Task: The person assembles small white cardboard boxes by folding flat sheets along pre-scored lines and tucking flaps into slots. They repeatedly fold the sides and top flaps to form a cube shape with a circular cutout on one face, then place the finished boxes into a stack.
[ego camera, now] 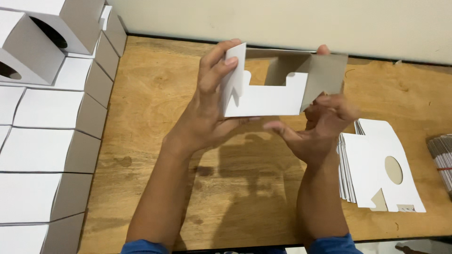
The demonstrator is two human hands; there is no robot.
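A half-folded white cardboard box (268, 99) with a grey inside is held up over the wooden table (155, 108). My left hand (209, 101) grips its left end, fingers curled over a white flap. My right hand (320, 124) holds the right end, its fingers on the grey side panel and one fingertip showing above the top edge. The box is open toward me, with its flaps loose.
Several folded white boxes (44, 113) are stacked in rows along the left side. A pile of flat white box blanks (376, 164) with an oval cutout lies at the right. Another bundle of flat sheets (442, 157) sits at the far right edge. A pale wall runs along the back.
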